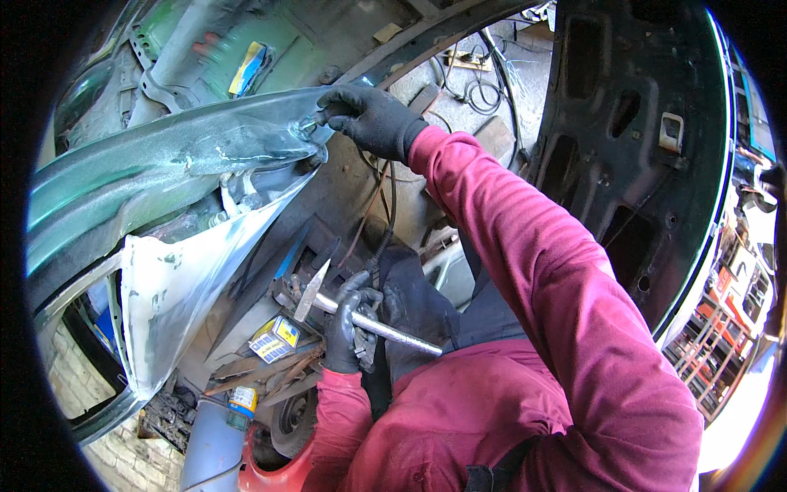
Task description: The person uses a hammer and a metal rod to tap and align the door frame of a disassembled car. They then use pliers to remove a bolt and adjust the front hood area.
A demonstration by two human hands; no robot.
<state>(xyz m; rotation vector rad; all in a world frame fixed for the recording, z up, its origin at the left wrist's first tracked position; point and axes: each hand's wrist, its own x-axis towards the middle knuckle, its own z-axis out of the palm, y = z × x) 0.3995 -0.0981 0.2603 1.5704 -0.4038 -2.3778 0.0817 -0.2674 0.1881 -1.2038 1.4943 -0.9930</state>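
our maroon sleeve [525, 221] is nearest; far, our right hand [367, 121] curls on the car body panel [197, 148], grip unclear; near, our left hand [351, 324] clasps a hammer [393, 334]. slipping could cut us.

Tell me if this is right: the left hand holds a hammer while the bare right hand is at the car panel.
Not bare: the head view shows the right hand gloved in black at the car panel. The rest stands.
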